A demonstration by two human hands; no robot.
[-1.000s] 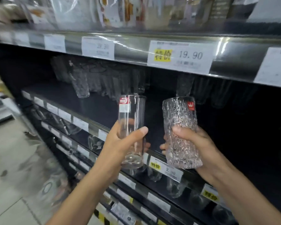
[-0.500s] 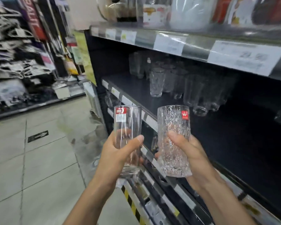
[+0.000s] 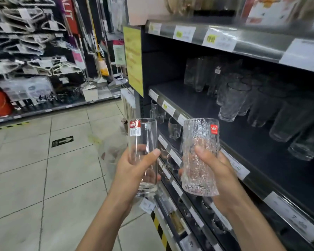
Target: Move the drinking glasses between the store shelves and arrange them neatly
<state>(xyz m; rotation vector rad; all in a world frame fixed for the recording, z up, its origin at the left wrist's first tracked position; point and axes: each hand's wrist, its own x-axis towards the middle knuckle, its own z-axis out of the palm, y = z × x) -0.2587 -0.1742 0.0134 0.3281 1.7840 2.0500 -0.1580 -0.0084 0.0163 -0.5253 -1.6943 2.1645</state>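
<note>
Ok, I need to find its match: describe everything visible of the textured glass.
The textured glass is a tall clear tumbler, its wall rough and crinkled all over, with a small red sticker near the rim. It looks empty. It is held almost upright in the air in front of the shelf. The right hand grips its lower half, thumb across the front.
</note>
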